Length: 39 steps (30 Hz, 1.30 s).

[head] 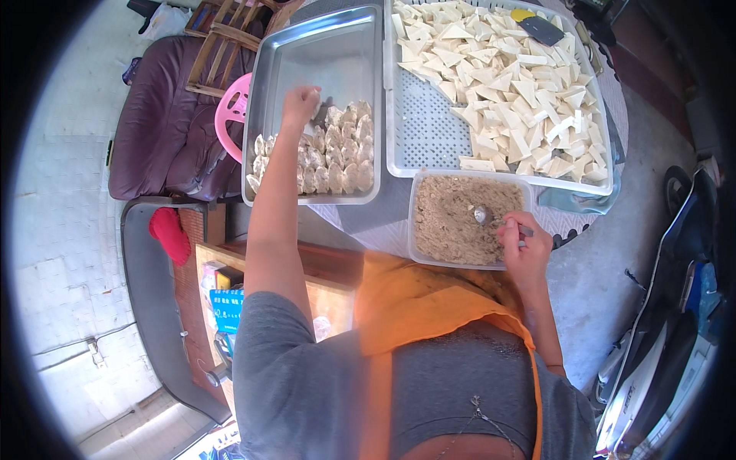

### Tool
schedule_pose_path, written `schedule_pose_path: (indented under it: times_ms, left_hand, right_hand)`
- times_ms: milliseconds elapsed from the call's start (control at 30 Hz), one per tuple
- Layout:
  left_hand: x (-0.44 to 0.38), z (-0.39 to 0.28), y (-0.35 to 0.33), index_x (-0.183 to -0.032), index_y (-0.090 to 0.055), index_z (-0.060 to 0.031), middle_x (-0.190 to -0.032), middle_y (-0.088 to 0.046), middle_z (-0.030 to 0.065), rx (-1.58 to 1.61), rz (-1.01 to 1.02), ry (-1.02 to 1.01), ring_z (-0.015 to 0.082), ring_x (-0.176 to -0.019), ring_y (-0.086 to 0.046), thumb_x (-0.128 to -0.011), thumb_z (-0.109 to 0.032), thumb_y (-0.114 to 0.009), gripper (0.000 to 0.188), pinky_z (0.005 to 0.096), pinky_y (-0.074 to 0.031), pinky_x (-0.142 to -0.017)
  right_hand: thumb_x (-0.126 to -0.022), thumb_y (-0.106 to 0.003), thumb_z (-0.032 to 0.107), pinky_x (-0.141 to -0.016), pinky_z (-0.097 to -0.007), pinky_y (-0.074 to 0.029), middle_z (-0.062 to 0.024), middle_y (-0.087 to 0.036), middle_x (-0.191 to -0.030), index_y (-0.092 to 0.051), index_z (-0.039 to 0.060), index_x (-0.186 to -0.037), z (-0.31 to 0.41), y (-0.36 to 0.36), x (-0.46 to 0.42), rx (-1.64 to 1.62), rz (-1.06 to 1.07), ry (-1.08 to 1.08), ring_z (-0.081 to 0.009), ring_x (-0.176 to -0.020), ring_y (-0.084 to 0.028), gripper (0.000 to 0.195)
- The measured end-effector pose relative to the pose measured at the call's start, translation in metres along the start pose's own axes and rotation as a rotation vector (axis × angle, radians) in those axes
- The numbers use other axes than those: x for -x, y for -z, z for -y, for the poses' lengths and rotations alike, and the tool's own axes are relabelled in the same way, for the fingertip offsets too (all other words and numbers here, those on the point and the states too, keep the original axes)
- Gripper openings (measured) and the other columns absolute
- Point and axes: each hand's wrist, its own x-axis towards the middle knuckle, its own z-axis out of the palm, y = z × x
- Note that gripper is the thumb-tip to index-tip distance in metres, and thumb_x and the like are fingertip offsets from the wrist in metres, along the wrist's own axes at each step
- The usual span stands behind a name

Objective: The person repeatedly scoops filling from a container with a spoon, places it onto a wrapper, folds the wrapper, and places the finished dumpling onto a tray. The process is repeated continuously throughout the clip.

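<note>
My left hand (301,107) is over the metal tray (322,52), beside rows of filled pieces (336,155); a small pale piece shows at its fingers. My right hand (524,241) grips the handle of a metal spoon (482,215), whose bowl rests on brown minced filling (448,201) in a clear plastic container (412,230). Behind that container, a white perforated plastic basket (428,123) bears many cut white triangles, which look like tofu. A scraper with a yellow grip and dark blade (540,29) lies on them at the back right.
Tray, basket and container stand close together on a cloth-covered table (368,221). Left of the tray are a pink plastic ring-shaped rim (230,118), a wooden rack (221,52) and a maroon padded seat (167,115). A parked scooter (661,345) stands at the right.
</note>
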Motion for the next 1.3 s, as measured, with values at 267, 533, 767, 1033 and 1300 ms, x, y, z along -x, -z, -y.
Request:
schedule_pose_path:
  times_ms: [267,533,767,1033,1300]
  left_hand:
    - [0.023,-0.025,0.026,-0.097,-0.069,-0.0040,-0.077,-0.067,0.0050,-0.235,0.439,0.119,0.0123,-0.068,-0.060,-0.082,-0.018,-0.061,0.022,0.0278,-0.047,-0.064]
    - [0.007,-0.093,-0.033,-0.103,-0.067,-0.0066,-0.103,-0.065,0.0155,-0.396,0.021,-0.308,0.0331,-0.096,-0.060,-0.087,-0.027,-0.057,0.028,0.0385,-0.047,-0.083]
    - [0.013,-0.195,-0.185,-0.095,-0.064,-0.0067,-0.097,-0.063,0.0097,-0.702,-0.119,-0.828,0.0246,-0.097,-0.058,-0.076,-0.007,-0.058,0.020,0.0387,-0.047,-0.080]
    - [0.040,-0.187,-0.175,-0.090,-0.063,-0.0033,-0.094,-0.060,0.0119,-0.468,-0.095,-0.512,0.0257,-0.094,-0.057,-0.072,-0.017,-0.067,0.023,0.0422,-0.045,-0.081]
    - [0.145,-0.198,-0.096,-0.108,-0.045,0.0004,-0.109,-0.060,0.0163,0.977,0.347,0.111,0.0158,-0.072,-0.062,-0.083,0.003,-0.046,0.025,0.0234,-0.046,-0.051]
  right_hand:
    - [-0.085,-0.056,0.002,-0.052,-0.0245,-0.051,-0.0097,-0.062,-0.065,-0.061,-0.0027,-0.088,-0.004,0.000,0.003,-0.015,-0.041,0.007,-0.0146,-0.060,-0.065,0.007]
    - [-0.085,-0.058,0.003,-0.050,-0.0238,-0.049,-0.0093,-0.062,-0.063,-0.061,-0.0008,-0.088,-0.005,-0.001,0.001,-0.043,-0.040,-0.006,-0.0128,-0.055,-0.063,0.006]
    - [-0.085,-0.057,0.003,-0.052,-0.0239,-0.050,-0.0088,-0.063,-0.064,-0.061,-0.0016,-0.088,-0.004,-0.005,0.003,-0.031,-0.072,-0.036,-0.0121,-0.058,-0.064,0.006]
    - [-0.084,-0.056,-0.001,-0.055,-0.0247,-0.051,-0.0111,-0.064,-0.074,-0.062,-0.0008,-0.088,-0.001,-0.001,0.010,-0.162,-0.058,-0.048,-0.0141,-0.060,-0.063,0.007]
    - [-0.081,-0.057,0.000,-0.056,-0.0327,-0.048,-0.0118,-0.061,-0.073,-0.063,0.0016,-0.088,0.023,0.001,0.001,0.222,0.404,0.453,-0.0278,-0.063,-0.061,0.009]
